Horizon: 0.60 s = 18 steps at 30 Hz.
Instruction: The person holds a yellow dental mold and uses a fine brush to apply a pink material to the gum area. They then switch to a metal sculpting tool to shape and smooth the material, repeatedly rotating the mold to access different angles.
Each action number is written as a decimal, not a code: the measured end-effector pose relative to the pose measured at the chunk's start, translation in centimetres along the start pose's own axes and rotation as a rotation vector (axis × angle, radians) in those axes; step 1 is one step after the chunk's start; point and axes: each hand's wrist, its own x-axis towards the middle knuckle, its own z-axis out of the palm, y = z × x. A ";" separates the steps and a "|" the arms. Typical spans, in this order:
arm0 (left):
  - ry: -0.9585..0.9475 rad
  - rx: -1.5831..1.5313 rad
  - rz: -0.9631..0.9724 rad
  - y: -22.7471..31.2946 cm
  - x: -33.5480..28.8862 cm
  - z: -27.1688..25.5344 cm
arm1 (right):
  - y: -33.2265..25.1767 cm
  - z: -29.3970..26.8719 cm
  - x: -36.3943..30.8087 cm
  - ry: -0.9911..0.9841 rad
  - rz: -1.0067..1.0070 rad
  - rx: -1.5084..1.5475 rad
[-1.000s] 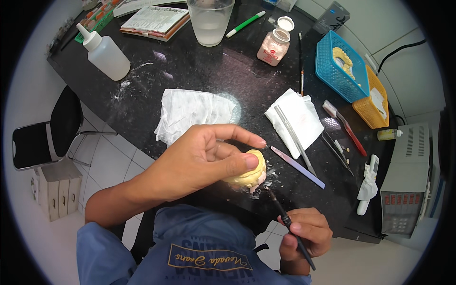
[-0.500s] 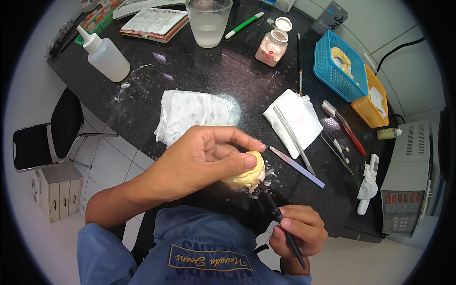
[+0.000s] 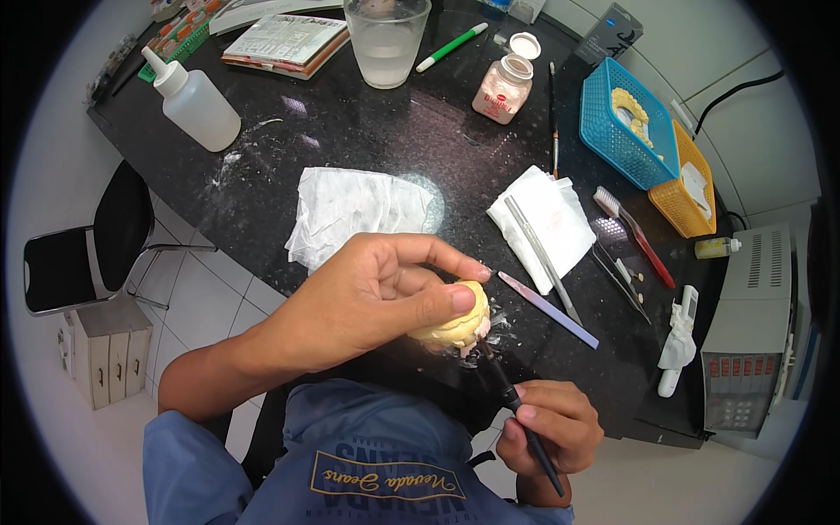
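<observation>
Over the table's near edge, my left hand [image 3: 372, 293] grips a yellow dental plaster cast [image 3: 462, 327] between thumb and fingers. Some pink material [image 3: 480, 330] covers the cast's right side. My right hand [image 3: 556, 429] pinches a slim black-handled tool [image 3: 516, 407] like a pen, and its tip meets or nearly meets the pink edge; the tip is too small to name. White and pale shavings [image 3: 501, 322] lie beside the cast. Most of the cast's left part is hidden behind my left hand.
White tissue [image 3: 354, 210] lies beyond my left hand. Farther right are a folded cloth [image 3: 547, 214] with a metal spatula, a purple file [image 3: 549, 309], tweezers [image 3: 619, 280] and a red toothbrush [image 3: 646, 236]. A squeeze bottle [image 3: 203, 114], a water cup [image 3: 385, 52], a powder jar [image 3: 503, 92] and a blue basket [image 3: 604, 114] stand farther back.
Almost nothing differs. The whole view has shifted very slightly, and both hands keep their grips with the tool tip at the pink edge.
</observation>
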 end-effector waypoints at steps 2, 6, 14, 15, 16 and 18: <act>0.002 -0.006 -0.002 0.0 0.0 0.0 | 0.0 0.0 0.0 0.003 -0.001 0.000; 0.003 -0.031 -0.004 0.0 0.0 0.1 | 0.1 0.2 -0.1 0.006 0.000 -0.012; 0.003 -0.002 -0.009 0.0 0.0 0.0 | 0.1 0.2 -0.2 0.026 -0.012 -0.014; 0.003 -0.002 -0.011 0.1 0.0 0.0 | 0.1 0.2 0.0 0.029 -0.011 -0.017; 0.003 -0.003 -0.014 0.1 0.0 0.0 | 0.1 0.3 0.1 0.033 -0.010 -0.019; 0.004 -0.004 -0.010 0.0 0.0 0.0 | 0.1 0.2 0.0 0.021 -0.009 -0.018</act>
